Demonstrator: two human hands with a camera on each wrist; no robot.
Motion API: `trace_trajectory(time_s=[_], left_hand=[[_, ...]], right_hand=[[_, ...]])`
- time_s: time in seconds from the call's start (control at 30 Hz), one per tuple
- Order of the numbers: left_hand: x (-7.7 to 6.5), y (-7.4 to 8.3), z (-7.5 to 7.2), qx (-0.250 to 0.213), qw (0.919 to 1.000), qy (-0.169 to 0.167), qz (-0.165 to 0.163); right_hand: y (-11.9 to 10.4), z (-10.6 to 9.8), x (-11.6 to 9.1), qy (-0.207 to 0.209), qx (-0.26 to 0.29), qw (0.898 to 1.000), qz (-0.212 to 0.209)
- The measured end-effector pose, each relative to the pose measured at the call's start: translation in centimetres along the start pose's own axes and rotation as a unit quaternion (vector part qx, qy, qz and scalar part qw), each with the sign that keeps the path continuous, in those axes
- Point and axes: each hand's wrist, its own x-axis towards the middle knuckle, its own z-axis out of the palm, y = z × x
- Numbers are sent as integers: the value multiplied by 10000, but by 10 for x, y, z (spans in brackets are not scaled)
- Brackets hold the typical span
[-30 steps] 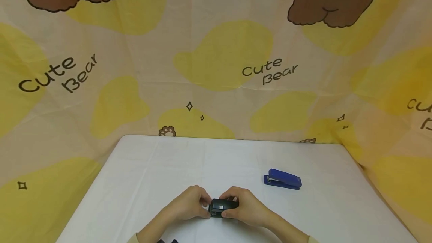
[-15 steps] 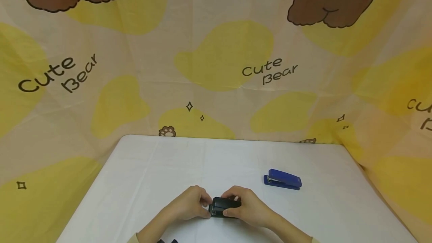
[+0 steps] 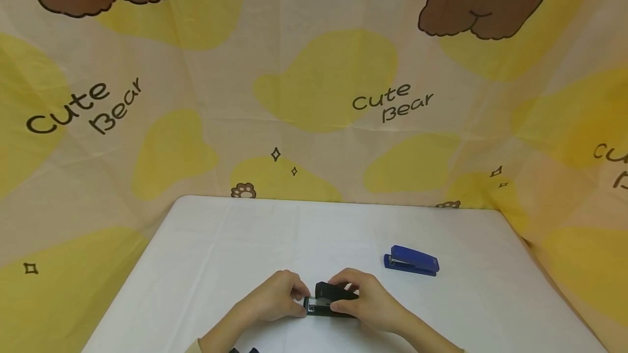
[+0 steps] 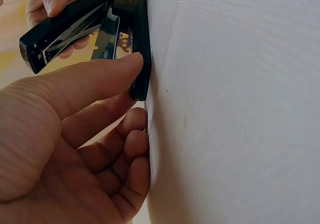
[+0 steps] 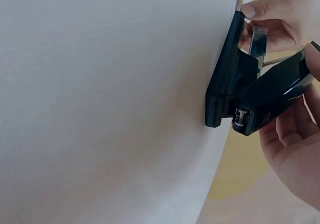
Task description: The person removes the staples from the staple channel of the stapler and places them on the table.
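A black stapler (image 3: 324,309) stands on the white table with its top cover (image 4: 75,22) swung up away from the base (image 5: 225,79). Between cover and base the metal staple channel (image 4: 106,37) shows. My left hand (image 3: 278,297) pinches the front end of the base between thumb and forefinger, its other fingers curled close to the tabletop. My right hand (image 3: 365,297) grips the raised cover from both sides, thumb on the near side and fingers on the far side. In the right wrist view the hinge end (image 5: 242,116) shows below that hand.
A blue stapler (image 3: 412,261) lies on the white table (image 3: 245,238), right of and behind the hands. Small black tips (image 3: 243,350) poke in at the bottom edge of the head view. A patterned curtain (image 3: 314,80) hangs behind the table and along its sides.
The black stapler's cover has lifted and tipped back, uncovering the metal channel. My right hand has moved slightly right with it. My left hand has stayed at the front of the base.
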Motion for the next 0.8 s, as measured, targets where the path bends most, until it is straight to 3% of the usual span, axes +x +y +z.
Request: trace_trajectory(time_s=[0.33, 0.53, 0.8], left_hand=[[0, 1, 0, 19, 10000, 14, 4], [-1, 1, 0, 24, 10000, 56, 40], [-2, 3, 0, 36, 9999, 74, -94]], right_hand=[[2, -3, -8, 234, 86, 9996, -128], [4, -3, -12, 326, 238, 9991, 84], [3, -5, -17, 471, 332, 9983, -29]])
